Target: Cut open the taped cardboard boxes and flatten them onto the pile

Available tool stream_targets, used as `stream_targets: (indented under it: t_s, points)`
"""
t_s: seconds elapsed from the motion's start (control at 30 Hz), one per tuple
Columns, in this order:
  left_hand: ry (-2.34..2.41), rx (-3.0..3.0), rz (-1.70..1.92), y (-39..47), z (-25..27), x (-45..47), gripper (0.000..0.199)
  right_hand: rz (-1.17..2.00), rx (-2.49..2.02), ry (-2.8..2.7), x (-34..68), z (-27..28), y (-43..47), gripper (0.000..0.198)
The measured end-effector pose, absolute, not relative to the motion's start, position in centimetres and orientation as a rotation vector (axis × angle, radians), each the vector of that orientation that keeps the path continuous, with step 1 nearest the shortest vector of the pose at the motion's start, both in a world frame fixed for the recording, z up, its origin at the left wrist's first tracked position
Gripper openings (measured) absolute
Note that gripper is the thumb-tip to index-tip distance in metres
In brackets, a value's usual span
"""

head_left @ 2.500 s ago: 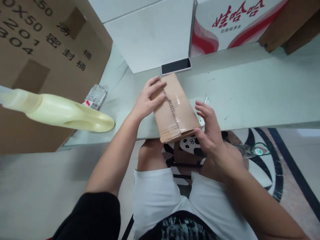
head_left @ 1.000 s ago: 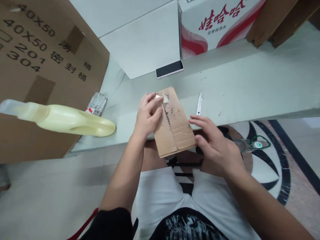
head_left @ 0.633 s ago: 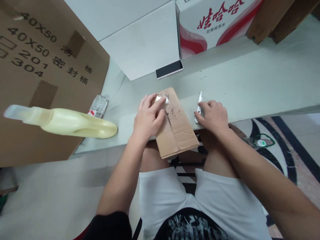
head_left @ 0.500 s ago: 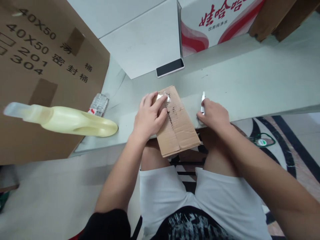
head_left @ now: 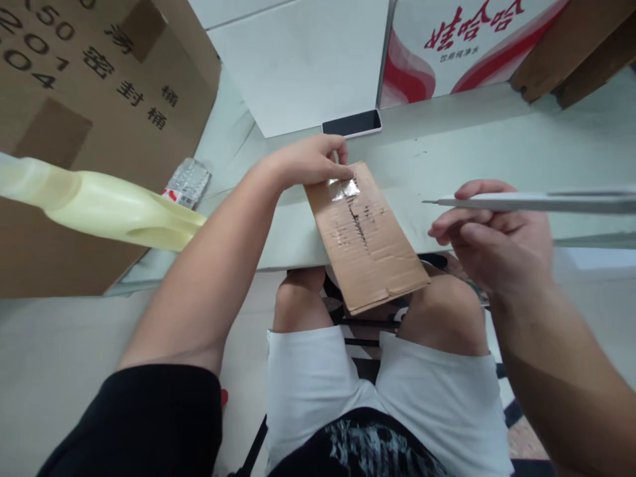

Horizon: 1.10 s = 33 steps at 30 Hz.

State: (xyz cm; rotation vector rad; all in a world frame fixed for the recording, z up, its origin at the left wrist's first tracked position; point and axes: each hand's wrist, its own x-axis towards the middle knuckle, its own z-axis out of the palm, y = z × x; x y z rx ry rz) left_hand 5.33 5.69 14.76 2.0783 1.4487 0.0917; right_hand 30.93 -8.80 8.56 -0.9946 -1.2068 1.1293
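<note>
A flat cardboard box (head_left: 382,245) with dark printed marks lies tilted across the table's front edge, its near end jutting out over my knees. Shiny clear tape (head_left: 344,190) covers part of its far end. There my left hand (head_left: 318,161) grips the far edge, thumb on top by the tape and the other fingers curled and partly hidden. My right hand (head_left: 501,238) is raised to the right of the box, apart from it. Between thumb and fingers it holds a slim grey utility knife (head_left: 541,202), its thin tip pointing left towards the box.
A phone (head_left: 352,124) lies against a white box (head_left: 303,66), beside a red-and-white carton (head_left: 462,53). On the left stand a large brown carton (head_left: 183,53), a pale yellow bottle (head_left: 109,205) and a crumpled clear plastic package (head_left: 189,182). Brown cardboard (head_left: 556,46) stands at back right.
My left hand has shifted from the box's top face to its far edge. My right hand has lifted the utility knife off the table and turned it level. The view has shifted slightly.
</note>
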Motion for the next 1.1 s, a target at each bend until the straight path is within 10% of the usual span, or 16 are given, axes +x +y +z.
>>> stream_targets:
  t_s: [0.63,1.1]
  points:
    - [1.152,1.145,0.136,6.9,10.0,5.2,0.016,0.278,-1.299,-1.997,23.5,10.9,-7.8,0.024]
    - [1.019,1.129,0.099,7.6,8.9,6.3,0.026,0.350,-1.415,-2.081,24.6,10.7,-6.6,0.027]
